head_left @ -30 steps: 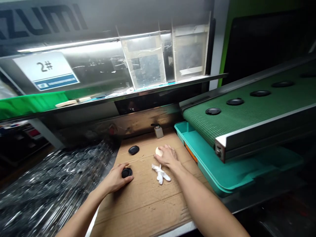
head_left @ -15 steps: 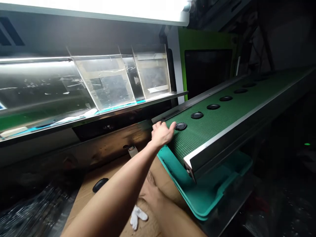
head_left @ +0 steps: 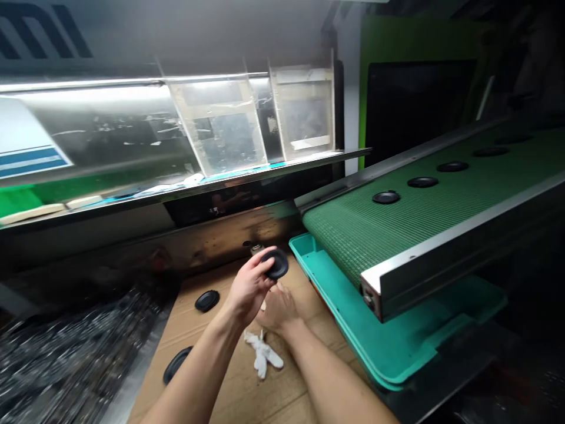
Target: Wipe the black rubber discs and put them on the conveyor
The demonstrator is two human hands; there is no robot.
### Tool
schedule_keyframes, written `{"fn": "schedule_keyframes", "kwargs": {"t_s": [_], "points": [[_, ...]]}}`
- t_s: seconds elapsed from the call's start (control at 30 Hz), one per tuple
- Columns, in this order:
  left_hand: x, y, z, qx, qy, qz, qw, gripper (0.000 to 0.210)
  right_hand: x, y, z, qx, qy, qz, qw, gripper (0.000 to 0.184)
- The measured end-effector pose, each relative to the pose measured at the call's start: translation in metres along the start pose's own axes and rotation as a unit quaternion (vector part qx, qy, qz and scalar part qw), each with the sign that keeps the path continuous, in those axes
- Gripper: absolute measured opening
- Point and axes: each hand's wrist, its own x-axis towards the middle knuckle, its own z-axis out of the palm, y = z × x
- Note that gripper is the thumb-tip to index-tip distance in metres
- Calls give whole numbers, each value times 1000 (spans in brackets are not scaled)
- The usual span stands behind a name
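My left hand (head_left: 251,287) pinches a round black disc-shaped part (head_left: 275,264) with a raised rim, holding it up above the cardboard (head_left: 229,406). Just behind and below it is my right hand (head_left: 279,308), its fingers bunched and partly covered by the left. A speck of white shows by the right fingers, but what they hold, if anything, I cannot make out. Two similar black parts lie on the cardboard to the left, one farther back (head_left: 207,301) and one nearer (head_left: 177,365), the latter partly behind my left forearm. Crumpled white gloves or cloth pieces (head_left: 263,355) lie between my forearms.
On the right a green conveyor belt (head_left: 344,229) carries several black parts (head_left: 385,197) in a row. A teal tray (head_left: 388,359) sits beneath its end. Clear plastic wrapping (head_left: 83,353) piles up at the left. A metal ledge (head_left: 247,176) and clear panels (head_left: 229,135) stand behind.
My left hand has drawn back from the conveyor's end, down and left over the cardboard, and now holds a black part. The view has swung left, showing another black part on the cardboard.
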Motion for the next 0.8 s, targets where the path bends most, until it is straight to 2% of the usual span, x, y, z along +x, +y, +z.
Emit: {"fn": "schedule_keyframes", "kwargs": {"t_s": [0.07,0.13,0.23,0.33,0.43,0.5,0.6,0.7,0.8], "points": [[-34,-12,-56,-30,57,-41,997,44,1,1,5,-12,8,1,1000,29],[-60,-26,-101,-40,108,-63,991,45,2,4,8,-24,13,-6,1000,28],[-83,-45,-140,-63,162,-38,984,34,2,4,10,-11,-7,-36,999,28],[-88,-55,-152,-98,196,2,976,22,0,-13,8,91,3,-79,993,33],[-86,-56,-155,-156,202,1,967,21,-9,-47,6,221,48,-121,966,39],[-84,-55,-157,-207,196,-5,958,21,-18,-68,8,252,55,-138,956,40],[-84,-54,-162,-291,149,-43,944,25,-29,-82,16,209,66,-143,965,42],[-86,-52,-165,-347,79,-72,932,31,-31,-81,25,144,90,-132,977,45],[-87,-50,-163,-364,70,-72,926,29,-34,-81,31,113,106,-127,980,46]]}}
